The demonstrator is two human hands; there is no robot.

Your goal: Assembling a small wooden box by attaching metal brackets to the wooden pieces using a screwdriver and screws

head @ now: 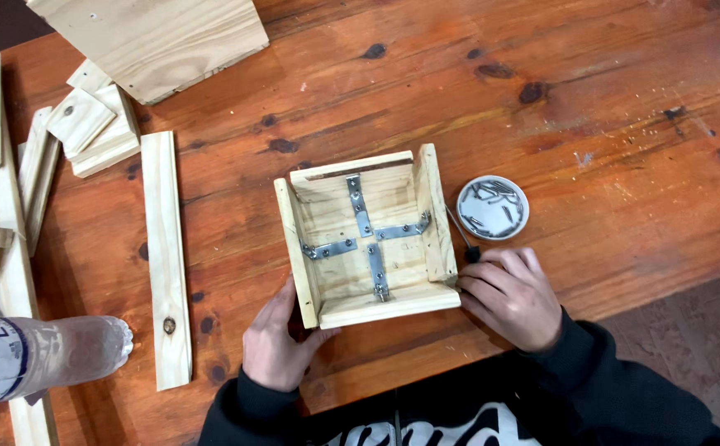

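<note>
head view: dish (522,224) holds screws (492,205) beside box (365,235).

Even, fairly bright, soft light covers the wooden table (541,107), with a mild sheen on its varnish above the open wooden box (365,237). Shadows are short and faint, pooling inside the box walls. Left of the box, the plastic bottle (38,355) looks blurred; elsewhere focus is sharp, with slight bending towards the edges.
</note>
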